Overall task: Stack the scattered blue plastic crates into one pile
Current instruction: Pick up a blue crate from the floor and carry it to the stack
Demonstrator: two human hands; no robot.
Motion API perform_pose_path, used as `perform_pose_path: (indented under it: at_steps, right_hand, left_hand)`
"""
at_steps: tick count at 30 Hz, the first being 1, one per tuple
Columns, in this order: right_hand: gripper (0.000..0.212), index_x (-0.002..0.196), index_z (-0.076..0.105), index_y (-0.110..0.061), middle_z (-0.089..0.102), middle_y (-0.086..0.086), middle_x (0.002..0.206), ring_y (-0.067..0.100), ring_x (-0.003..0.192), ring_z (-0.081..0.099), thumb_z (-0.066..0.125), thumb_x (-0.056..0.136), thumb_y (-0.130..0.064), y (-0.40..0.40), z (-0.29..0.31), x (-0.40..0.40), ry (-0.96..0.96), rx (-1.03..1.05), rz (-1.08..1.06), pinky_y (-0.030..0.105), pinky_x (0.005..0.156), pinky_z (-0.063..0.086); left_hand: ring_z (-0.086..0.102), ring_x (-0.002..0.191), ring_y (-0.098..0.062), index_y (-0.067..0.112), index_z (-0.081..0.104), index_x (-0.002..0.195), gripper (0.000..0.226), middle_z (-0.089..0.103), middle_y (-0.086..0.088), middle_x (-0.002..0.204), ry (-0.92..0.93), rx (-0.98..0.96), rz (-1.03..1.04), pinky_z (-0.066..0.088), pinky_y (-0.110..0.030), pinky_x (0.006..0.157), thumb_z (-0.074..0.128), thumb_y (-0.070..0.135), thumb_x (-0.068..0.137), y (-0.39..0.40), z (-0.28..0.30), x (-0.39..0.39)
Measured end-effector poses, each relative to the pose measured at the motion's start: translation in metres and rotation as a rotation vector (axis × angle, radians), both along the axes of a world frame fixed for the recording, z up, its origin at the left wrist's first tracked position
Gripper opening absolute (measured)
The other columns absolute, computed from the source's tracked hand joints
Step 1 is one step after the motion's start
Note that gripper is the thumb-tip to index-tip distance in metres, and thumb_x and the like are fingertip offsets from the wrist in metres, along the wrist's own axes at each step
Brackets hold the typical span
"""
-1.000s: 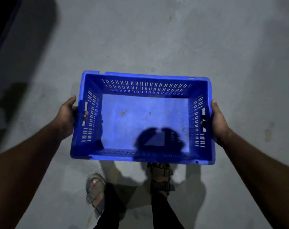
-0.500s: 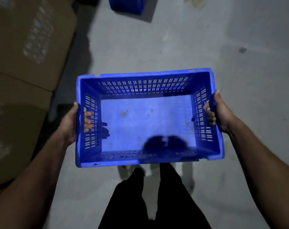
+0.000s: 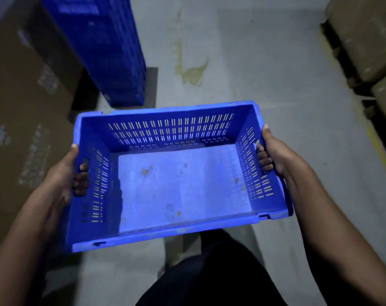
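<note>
Head view. Blue crate (image 3: 181, 186), open side up, held level above the grey floor (image 3: 265, 69), in front of the body. Slotted walls, pale bottom with a few brown specks. Left hand (image 3: 63, 175) gripping the left short wall, fingers (image 3: 82, 177) curled in through the handle slot, thumb along the rim. Right hand (image 3: 276, 155) gripping the right short wall likewise, fingers (image 3: 263, 160) hooked through the slot. Pile of blue crates (image 3: 103, 45) standing on the floor beyond the held crate's far left corner, blurred, apart from it. Cardboard boxes (image 3: 26, 102) along the left edge; more brown boxes (image 3: 368, 36) at upper right. Yellowish stain (image 3: 192, 71) on the floor ahead. Dark trouser legs (image 3: 209, 272) below the crate.
</note>
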State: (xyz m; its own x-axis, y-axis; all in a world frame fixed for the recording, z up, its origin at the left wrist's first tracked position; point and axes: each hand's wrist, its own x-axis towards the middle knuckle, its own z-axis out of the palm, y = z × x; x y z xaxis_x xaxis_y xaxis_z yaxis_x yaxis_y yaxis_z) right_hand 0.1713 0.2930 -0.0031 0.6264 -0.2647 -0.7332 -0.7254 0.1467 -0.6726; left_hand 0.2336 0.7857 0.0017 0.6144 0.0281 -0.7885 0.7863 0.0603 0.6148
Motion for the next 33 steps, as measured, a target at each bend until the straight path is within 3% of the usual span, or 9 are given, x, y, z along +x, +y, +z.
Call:
perform_pose_path:
  at_steps: [9, 19, 26, 33]
  right_hand:
    - [0.065, 0.064, 0.031, -0.022, 0.021, -0.006, 0.044, 0.007, 0.030, 0.016, 0.032, 0.085, -0.084, -0.127, 0.021, 0.138, -0.015, 0.082, -0.018, 0.010, 0.035, 0.015]
    - [0.064, 0.065, 0.032, -0.020, 0.022, -0.006, 0.044, 0.007, 0.030, 0.016, 0.034, 0.088, -0.079, -0.226, 0.034, 0.303, -0.018, 0.026, -0.035, 0.012, 0.033, 0.014]
    - [0.061, 0.068, 0.036, -0.019, 0.024, -0.005, 0.046, 0.007, 0.031, 0.017, 0.029, 0.094, -0.074, -0.284, 0.035, 0.463, -0.083, -0.040, -0.093, 0.011, 0.036, 0.015]
    - [0.058, 0.071, 0.040, -0.016, 0.029, -0.004, 0.048, 0.007, 0.031, 0.020, 0.028, 0.099, -0.065, -0.326, 0.079, 0.647, -0.145, -0.129, -0.101, 0.011, 0.035, 0.017]
  left_hand:
    - [0.018, 0.021, -0.006, 0.023, 0.027, 0.067, 0.062, 0.022, 0.007, 0.035, -0.028, -0.015, -0.052, 0.020, -0.009, 0.036, 0.037, 0.082, 0.082, -0.125, 0.028, 0.157]
    - [0.016, 0.026, -0.008, 0.021, 0.030, 0.066, 0.064, 0.020, 0.005, 0.039, -0.046, 0.061, -0.061, 0.019, -0.010, 0.037, 0.037, 0.081, 0.085, -0.229, 0.034, 0.317]
    - [0.016, 0.029, -0.009, 0.020, 0.034, 0.066, 0.062, 0.021, 0.005, 0.044, -0.087, 0.054, -0.072, 0.017, -0.012, 0.039, 0.040, 0.078, 0.086, -0.294, 0.033, 0.501]
    - [0.018, 0.028, -0.008, 0.019, 0.037, 0.067, 0.061, 0.023, 0.007, 0.042, -0.130, 0.022, -0.096, 0.017, -0.013, 0.037, 0.037, 0.076, 0.090, -0.338, 0.074, 0.686]
